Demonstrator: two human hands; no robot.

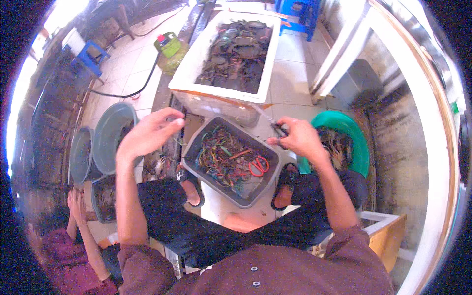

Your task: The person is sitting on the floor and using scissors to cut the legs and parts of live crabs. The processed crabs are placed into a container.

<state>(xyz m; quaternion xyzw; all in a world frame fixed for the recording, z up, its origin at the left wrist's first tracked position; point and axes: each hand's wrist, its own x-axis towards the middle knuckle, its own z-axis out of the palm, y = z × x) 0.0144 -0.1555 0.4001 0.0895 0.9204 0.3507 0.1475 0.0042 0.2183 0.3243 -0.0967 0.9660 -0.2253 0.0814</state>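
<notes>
My right hand [300, 140] grips a slim bladed tool [263, 111] by its dark handle, with the pale blade slanting away from me to the upper left. On the other side, my left hand [149, 132] hovers bent at the wrist, thumb and fingers apart, with nothing visible in it. Between my feet stands a grey plastic basin [230, 201] holding tangled coloured cords [221, 156], dark debris and a red looped item [259, 166]. Beyond it, a white foam box [217, 90] is filled with what look like dark crabs [245, 51], some with coloured cord around them.
A green basin [359, 147] with dark contents stands right. Grey-green tubs [107, 147] are at left, near another person's hands [76, 206]. A green gas cylinder [171, 51] with a black hose [149, 79] stands left of the foam box. A blue stool [300, 18] is behind.
</notes>
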